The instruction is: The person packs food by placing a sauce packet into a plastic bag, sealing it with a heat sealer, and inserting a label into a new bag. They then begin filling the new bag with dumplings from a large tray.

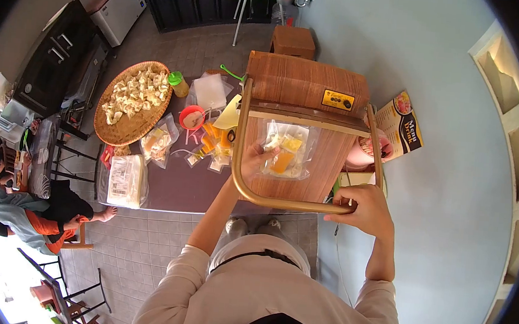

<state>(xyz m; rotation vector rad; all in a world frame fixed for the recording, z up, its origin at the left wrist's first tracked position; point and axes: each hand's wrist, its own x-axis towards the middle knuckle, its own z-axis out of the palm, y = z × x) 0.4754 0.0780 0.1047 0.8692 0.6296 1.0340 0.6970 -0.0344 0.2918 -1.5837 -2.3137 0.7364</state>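
Observation:
A wood-patterned sealing machine with a yellow control panel stands in front of me. Its gold bar handle loops toward my body. My right hand is wrapped round the near right corner of that handle. A clear plastic bag with pale pieces and yellow and orange packets lies on the machine's wooden board. Inside the handle loop, my left hand touches the bag's left edge with its fingers; whether they pinch the plastic is hard to make out.
Left of the machine are a woven tray of pale folded pieces, a green-capped bottle, a red bowl, orange packets and a labelled package. A menu leans at the right wall. A seated person is at far left.

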